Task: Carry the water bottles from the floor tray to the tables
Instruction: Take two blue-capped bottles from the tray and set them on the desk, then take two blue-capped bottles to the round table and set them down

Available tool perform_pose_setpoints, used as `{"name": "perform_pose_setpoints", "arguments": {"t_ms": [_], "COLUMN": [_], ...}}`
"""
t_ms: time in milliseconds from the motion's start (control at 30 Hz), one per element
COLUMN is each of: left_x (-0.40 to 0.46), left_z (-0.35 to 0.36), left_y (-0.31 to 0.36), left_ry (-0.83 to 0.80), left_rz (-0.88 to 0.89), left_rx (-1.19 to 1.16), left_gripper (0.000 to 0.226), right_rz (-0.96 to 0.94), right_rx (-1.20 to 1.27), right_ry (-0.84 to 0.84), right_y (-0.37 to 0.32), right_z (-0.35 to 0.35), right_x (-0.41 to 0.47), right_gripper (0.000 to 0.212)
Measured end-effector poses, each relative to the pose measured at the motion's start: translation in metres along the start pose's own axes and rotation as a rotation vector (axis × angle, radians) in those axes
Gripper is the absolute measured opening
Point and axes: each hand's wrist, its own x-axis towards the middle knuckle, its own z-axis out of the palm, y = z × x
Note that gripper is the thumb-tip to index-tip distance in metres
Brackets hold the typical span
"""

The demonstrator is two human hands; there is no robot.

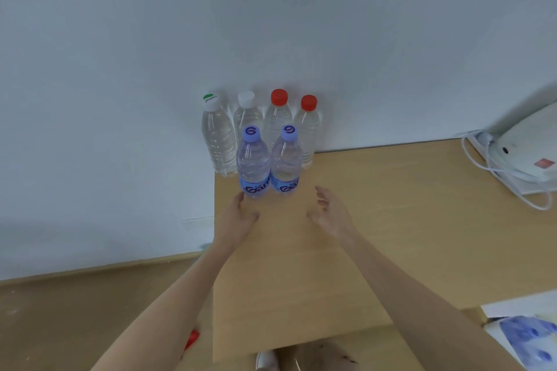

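Bottles: six clear water bottles stand on the far left corner of a wooden table point(376, 220), all upright, long axis vertical, caps up and leaning slightly toward the camera in the wide-angle view.
Back row: four bottles against the wall. From left: one with a white cap bearing a green patch point(218, 141), one with a plain white cap point(247, 113), and two with red caps point(278, 117) point(309, 123).
Front row: two bottles with pale purple caps and blue labels, side by side and touching or nearly so, the left one point(252, 163) and the right one point(286, 159), just in front of the back row.
Left hand: the left hand point(238, 217) reaches forward with fingers relaxed, fingertips at or just beside the base of the left purple-capped bottle; it grips nothing.
Right hand: the right hand point(330, 211) is spread and holds nothing, near the right purple-capped bottle but apart from it.
Table surface: light wood. A white appliance point(521, 147) with a looped white cord point(512, 187) sits at the far right edge.
Room: a plain pale wall point(271, 24) stands behind, and brown floor point(75, 310) shows at lower left. A blurred blue and white object point(527, 337) lies at lower right, and a white shoe point(266, 360) shows at the bottom edge.
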Motion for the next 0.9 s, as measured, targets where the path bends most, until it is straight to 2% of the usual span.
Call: {"name": "perform_pose_setpoints", "arguments": {"t_ms": [100,200,433,567,700,900], "left_x": [-0.012,-0.026,-0.054,-0.093,-0.158,-0.28], "left_z": [0.005,0.017,0.082,0.156,0.25,0.396], "left_y": [0.011,0.031,0.099,0.14,0.181,0.234], "left_ry": [0.018,-0.035,-0.234,-0.325,-0.456,-0.677], "left_rz": [0.099,0.191,0.326,0.427,0.558,0.708], "left_rx": [-0.013,-0.006,0.151,0.245,0.341,0.402], "left_gripper": [0.049,0.044,0.053,0.054,0.058,0.056], "right_rz": [-0.016,-0.054,-0.107,-0.05,0.076,0.27], "right_rx": [-0.033,-0.086,-0.219,-0.249,-0.191,-0.075], "right_ry": [0.034,0.062,0.106,0.225,0.317,0.589], "right_y": [0.006,0.012,0.035,0.085,0.164,0.273], "right_z": [-0.012,-0.029,-0.111,-0.196,-0.281,-0.39], "right_x": [-0.014,-0.027,-0.076,-0.127,-0.207,-0.342], "right_gripper": [0.067,0.062,0.06,0.059,0.062,0.061]}}
